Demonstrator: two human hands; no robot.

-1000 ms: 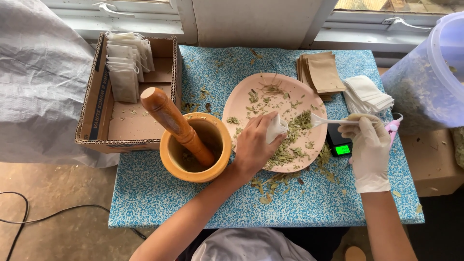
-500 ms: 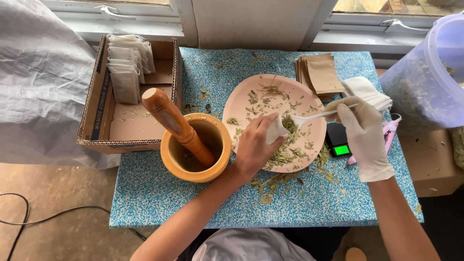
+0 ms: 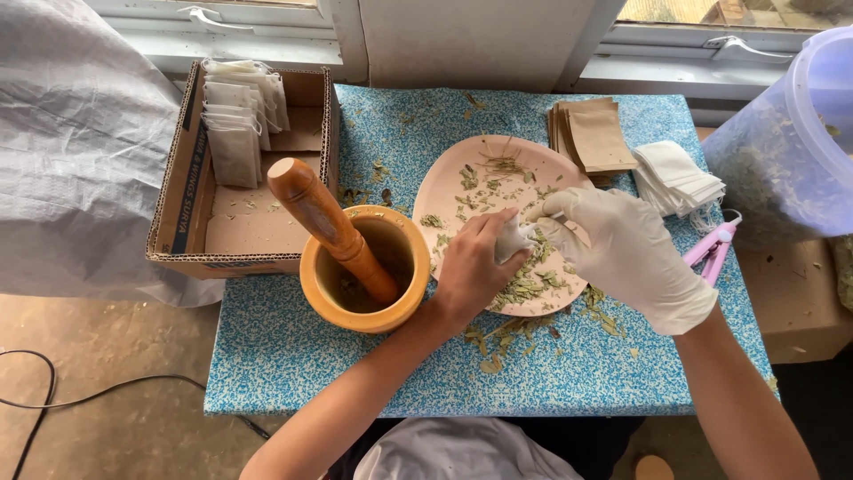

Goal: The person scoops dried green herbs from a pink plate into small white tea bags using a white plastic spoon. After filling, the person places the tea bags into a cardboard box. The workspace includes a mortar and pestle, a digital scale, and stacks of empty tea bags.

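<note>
Head view: left hand (image 3: 471, 267) pinches sachet (image 3: 513, 240); gloved right hand (image 3: 622, 253) meets it.

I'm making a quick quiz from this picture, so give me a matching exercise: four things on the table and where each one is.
1 pestle
2 brown envelopes
3 small white bag
4 filled bags

A in the cardboard box
B between both hands, over the pink plate
C leaning in the mortar
D stacked behind the plate

Pairs: 1-C, 2-D, 3-B, 4-A
</note>
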